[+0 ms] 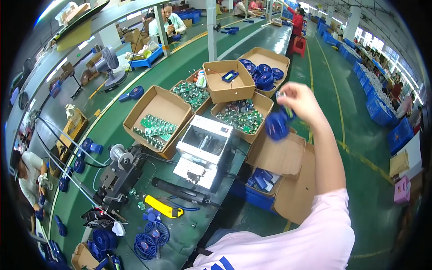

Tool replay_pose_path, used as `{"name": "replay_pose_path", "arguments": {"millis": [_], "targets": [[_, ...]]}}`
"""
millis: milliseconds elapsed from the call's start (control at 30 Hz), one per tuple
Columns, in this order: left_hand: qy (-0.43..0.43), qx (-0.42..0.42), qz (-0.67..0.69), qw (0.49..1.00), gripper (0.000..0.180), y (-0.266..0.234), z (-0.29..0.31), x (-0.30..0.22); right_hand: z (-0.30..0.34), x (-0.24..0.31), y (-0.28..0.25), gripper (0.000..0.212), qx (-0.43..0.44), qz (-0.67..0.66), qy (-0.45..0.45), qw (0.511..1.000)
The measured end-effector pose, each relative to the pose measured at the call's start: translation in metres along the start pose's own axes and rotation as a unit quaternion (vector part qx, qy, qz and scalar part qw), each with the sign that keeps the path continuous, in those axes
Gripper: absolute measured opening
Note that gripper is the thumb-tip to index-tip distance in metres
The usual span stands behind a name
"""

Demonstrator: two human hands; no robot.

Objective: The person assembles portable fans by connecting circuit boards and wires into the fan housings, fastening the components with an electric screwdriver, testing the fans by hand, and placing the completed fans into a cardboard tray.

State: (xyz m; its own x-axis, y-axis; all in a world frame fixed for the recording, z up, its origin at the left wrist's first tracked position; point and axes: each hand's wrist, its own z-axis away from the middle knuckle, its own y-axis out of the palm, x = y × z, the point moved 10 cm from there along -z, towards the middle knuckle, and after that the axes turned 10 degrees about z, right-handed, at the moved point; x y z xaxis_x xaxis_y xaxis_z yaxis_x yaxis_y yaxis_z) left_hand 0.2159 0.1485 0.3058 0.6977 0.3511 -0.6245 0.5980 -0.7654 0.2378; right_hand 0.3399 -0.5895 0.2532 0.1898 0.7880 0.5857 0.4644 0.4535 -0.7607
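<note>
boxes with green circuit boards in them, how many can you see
3: left box, left of the white machine; middle box, behind the machine; right box, behind it to the right. Others may be hidden.

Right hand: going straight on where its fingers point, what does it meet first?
Probably the cardboard box of blue fans, just up and left of the right hand in the picture. Depth is unclear, so it might pass above.
</note>
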Motion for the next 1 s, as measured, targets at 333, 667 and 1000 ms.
{"name": "replay_pose_path", "arguments": {"millis": [333,667,1000], "targets": [[-0.239,-0.148,0.205,0.938,0.052,-0.050,0.111,0.006,-0.148,0.001,0.029,0.016,-0.276,0.004,-0.107,0.955],[-0.394,-0.079,0.306,0.863,0.073,0.039,0.165,0.033,0.209,0.281,0.209,0.034,0.300,-0.367,-0.376,0.796],[-0.444,-0.104,0.326,0.828,0.076,0.023,0.189,0.066,0.357,0.307,0.306,0.052,0.678,-0.418,-0.158,0.583]]}}
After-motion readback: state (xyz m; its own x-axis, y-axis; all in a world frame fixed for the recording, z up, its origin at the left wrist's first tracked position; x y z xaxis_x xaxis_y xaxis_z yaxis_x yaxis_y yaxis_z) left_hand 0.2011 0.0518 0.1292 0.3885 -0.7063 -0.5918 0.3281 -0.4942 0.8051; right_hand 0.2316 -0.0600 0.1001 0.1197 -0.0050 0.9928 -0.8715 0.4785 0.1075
